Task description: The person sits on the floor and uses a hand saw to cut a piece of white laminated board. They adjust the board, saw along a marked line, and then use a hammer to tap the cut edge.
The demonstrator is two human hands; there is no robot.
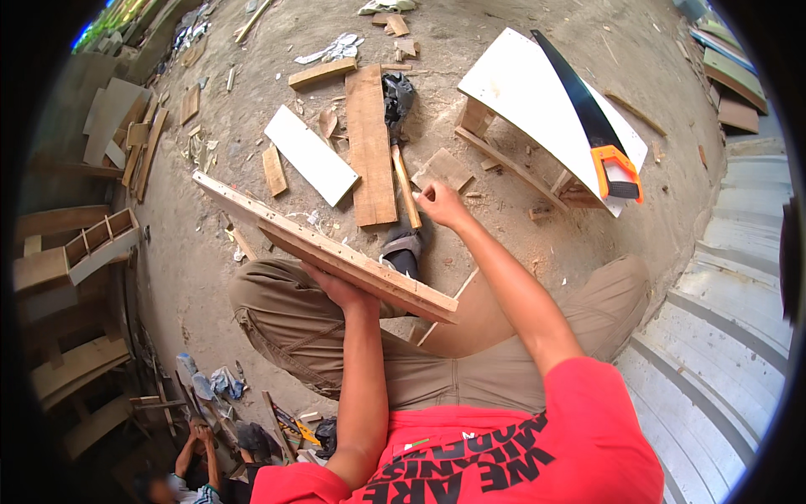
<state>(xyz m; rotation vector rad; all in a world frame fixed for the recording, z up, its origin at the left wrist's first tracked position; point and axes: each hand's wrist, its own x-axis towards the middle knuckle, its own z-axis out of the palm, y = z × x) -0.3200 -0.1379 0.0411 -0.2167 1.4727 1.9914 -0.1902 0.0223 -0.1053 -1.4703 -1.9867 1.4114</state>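
My left hand (340,287) grips a long wooden panel (336,256) from below, its fingers partly hidden behind the wood. The panel stands tilted on edge across my lap, its narrow edge facing up with small specks along it. My right hand (442,204) is beyond the panel with thumb and fingers pinched together; whatever is between them is too small to make out. Just left of those fingertips lies a wooden tool handle (405,186), its head end beside a black plastic bag (398,97). A brown plank (369,151) lies left of the handle.
A white-topped wooden piece (529,101) stands at the right, bearing a handsaw (588,118) with an orange handle. A white board (311,155) and wood scraps litter the ground. Corrugated metal sheet (705,361) borders the right. Another person's hands (200,434) show at lower left.
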